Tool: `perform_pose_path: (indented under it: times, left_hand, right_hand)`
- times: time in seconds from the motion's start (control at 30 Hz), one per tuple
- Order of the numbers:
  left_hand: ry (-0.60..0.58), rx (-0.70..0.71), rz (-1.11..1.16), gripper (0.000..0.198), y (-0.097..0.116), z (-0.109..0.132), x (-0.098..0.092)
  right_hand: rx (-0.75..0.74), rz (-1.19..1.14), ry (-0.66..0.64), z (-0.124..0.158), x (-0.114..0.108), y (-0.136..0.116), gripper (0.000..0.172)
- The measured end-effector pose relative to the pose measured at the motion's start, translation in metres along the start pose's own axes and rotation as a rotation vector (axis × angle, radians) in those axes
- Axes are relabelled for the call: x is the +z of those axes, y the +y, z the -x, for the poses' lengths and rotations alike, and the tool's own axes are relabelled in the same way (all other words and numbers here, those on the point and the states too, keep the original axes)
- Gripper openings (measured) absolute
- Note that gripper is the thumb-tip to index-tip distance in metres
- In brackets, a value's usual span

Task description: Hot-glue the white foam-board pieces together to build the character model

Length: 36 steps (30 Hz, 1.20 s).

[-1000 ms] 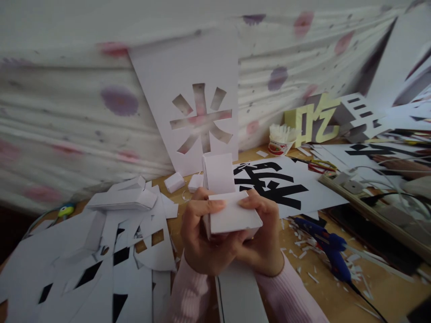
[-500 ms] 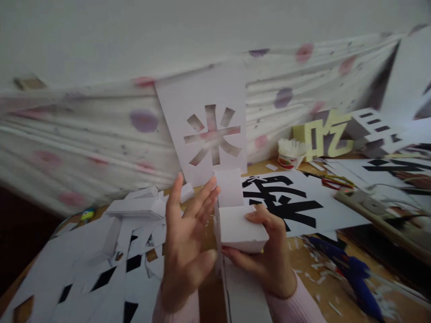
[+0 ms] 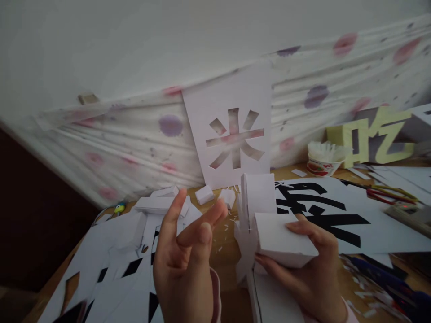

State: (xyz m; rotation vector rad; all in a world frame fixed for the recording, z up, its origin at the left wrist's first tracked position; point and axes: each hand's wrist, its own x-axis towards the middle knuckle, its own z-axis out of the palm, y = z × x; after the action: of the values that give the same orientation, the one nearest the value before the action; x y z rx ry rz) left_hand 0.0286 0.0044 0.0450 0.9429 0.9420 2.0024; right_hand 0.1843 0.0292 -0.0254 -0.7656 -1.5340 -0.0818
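Note:
My right hand (image 3: 313, 264) grips a white three-dimensional board character (image 3: 283, 237), thumb beneath its protruding block and fingers on top. The character's upright arm rises behind that block, and its lower part runs down to the bottom edge of the view. To the left, my left hand (image 3: 188, 264) is raised palm up with fingers apart and nothing in it. A gap separates this hand from the character. Small white board blocks (image 3: 204, 194) lie on the table beyond my left hand.
A white sheet with a cut-out character (image 3: 252, 92) leans on the spotted curtain (image 3: 141, 134). At right are a tub (image 3: 323, 167), a yellow character (image 3: 360, 141), scissors (image 3: 387, 194), a sheet with black lettering (image 3: 387, 244) and a blue glue gun (image 3: 384, 280). Cut boards (image 3: 114, 291) cover the left.
My left hand has drawn away from the white character, its fingers curling inward somewhat. The view has turned left, so the scene sits further right. My right hand keeps its grip.

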Motion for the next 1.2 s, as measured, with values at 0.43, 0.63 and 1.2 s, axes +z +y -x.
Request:
perform_pose_path:
  times: [0.43,0.63,1.2]
  left_hand:
    - [0.026,0.038,-0.199,0.061,0.001,0.004,0.0]
    - [0.032,0.017,-0.211,0.058,0.001,0.007,0.001]
    - [0.113,0.053,-0.337,0.057,0.009,0.015,0.008]
  right_hand:
    - [-0.008,-0.048,-0.018,-0.001,0.002,-0.004,0.062]
    - [-0.011,-0.041,-0.035,-0.002,0.003,-0.007,0.06]
    - [-0.002,-0.044,-0.025,-0.001,0.003,-0.005,0.062]
